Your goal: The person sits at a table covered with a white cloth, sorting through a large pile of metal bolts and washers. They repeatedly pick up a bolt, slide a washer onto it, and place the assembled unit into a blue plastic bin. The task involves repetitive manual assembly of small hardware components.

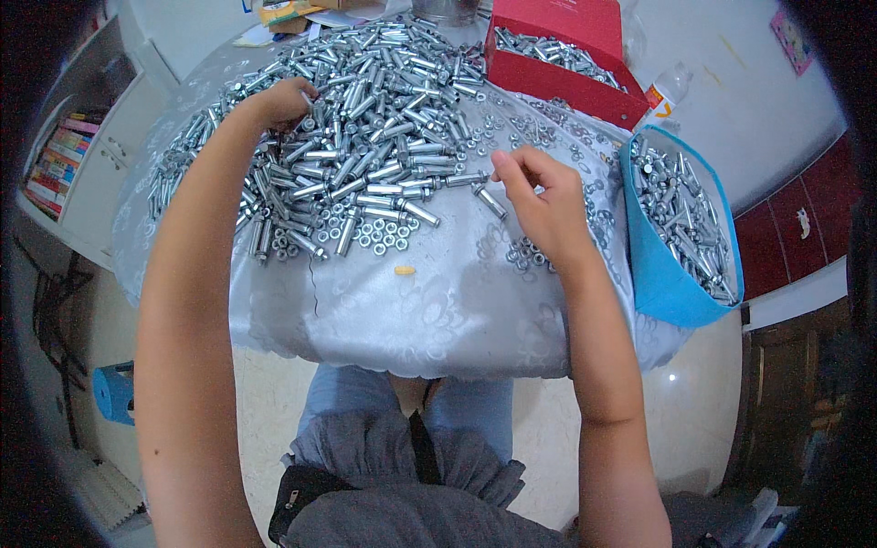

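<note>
Silver metal sleeved bolts (384,173): heap, eleven o'clock, on silver-cloth-covered table (384,324). Left hand (288,103): eleven o'clock, over heap, fingers curled, hold undeterminable. Right hand (546,205): two o'clock, half-closed, grip undeterminable. Blue fabric bin (671,300): three o'clock, bolt-filled.

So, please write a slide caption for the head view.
Left fingers at a heap of metal bolts, right fingers near its edge; red box and blue bin hold more.
</note>
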`<state>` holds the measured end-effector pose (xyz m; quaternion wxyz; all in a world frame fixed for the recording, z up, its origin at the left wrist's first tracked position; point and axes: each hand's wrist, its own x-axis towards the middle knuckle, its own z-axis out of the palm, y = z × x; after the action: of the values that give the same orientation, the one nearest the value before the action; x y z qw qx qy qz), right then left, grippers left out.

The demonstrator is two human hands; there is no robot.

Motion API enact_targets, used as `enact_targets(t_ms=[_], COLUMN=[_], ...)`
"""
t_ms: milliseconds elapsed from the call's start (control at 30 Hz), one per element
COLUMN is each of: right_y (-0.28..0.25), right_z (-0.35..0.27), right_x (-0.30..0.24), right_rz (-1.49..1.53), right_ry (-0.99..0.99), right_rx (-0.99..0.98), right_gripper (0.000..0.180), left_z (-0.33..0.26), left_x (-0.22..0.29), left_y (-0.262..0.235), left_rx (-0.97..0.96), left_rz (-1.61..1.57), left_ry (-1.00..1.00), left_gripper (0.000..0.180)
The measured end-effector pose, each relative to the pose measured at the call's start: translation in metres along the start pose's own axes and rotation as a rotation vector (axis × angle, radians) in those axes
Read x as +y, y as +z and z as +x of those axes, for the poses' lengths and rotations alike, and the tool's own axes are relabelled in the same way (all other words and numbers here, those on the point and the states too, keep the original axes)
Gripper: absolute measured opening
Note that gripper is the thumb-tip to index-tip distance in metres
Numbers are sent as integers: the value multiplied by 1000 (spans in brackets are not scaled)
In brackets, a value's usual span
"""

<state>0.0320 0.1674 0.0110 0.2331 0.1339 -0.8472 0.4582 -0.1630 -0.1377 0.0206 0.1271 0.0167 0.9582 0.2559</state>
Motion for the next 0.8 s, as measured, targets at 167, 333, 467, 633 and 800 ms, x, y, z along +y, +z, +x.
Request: enact_targets(t_ms=[167, 333, 467, 633, 800], right_y=[2, 1, 0, -1, 0], right_z=[1, 1, 0, 0, 0], right_x=[-5, -3, -6, -8, -5], right_rz=[-8, -17, -3, -33, -33], right_ry=[23, 5, -5, -13, -29], right_rx=[-39, -25, -38, -30, -39], right_gripper=[23, 23, 22, 22, 23], left_z=[23, 16, 25, 20, 15], left_x=[-37, -30, -35, -32, -16], left_y=[-2, -5, -6, -4, 4], left_rx=[245, 189, 39, 50, 127], left_rz=[395, 397, 259, 399, 568], left_ry=[382, 397, 358, 401, 343], left_gripper=[19, 14, 21, 22, 20])
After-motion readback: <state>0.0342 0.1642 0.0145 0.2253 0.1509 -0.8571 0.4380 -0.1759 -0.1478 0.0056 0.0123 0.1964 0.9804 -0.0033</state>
